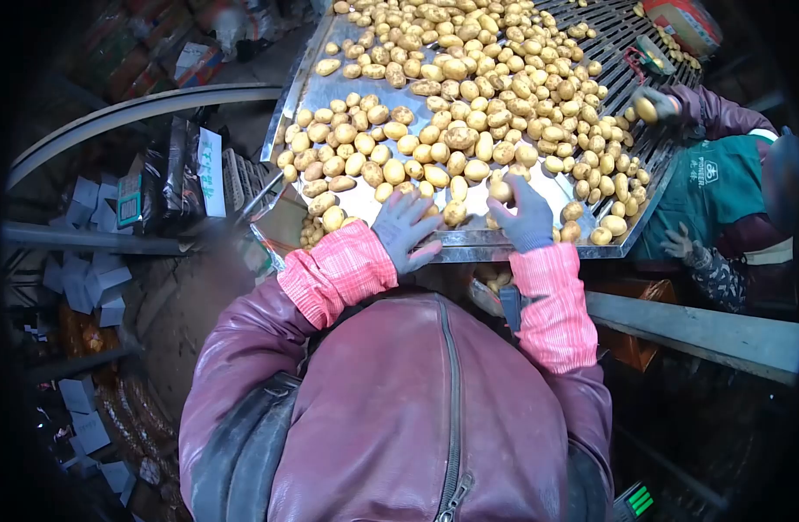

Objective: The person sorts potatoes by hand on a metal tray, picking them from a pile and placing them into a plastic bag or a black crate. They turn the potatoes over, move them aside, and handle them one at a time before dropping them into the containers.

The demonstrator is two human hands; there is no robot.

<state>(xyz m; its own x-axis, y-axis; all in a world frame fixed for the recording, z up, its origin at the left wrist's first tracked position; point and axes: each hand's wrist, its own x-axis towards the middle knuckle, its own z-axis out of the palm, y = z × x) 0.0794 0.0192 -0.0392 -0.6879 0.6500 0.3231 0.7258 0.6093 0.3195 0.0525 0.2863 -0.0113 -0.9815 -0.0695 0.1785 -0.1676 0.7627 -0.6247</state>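
Many yellow potatoes (460, 137) lie spread over a metal sorting table (469, 253), right up to its front edge. My left hand (405, 230), in a grey glove, rests at that edge with its fingers spread; its fingertips reach the nearest potatoes and it holds nothing. To its right, my right hand (528, 217), gloved as well, has its thumb and fingers closed around a small potato (500, 191) just over the tabletop. Pink checked sleeve covers (340, 268) wrap both my forearms.
A co-worker in a green apron (708, 187) stands at the right, one gloved hand holding a potato (645, 110) over the slatted part (621, 74). A curved rail (138, 111) and dark packages (180, 170) are at the left. A metal beam (704, 329) runs at lower right.
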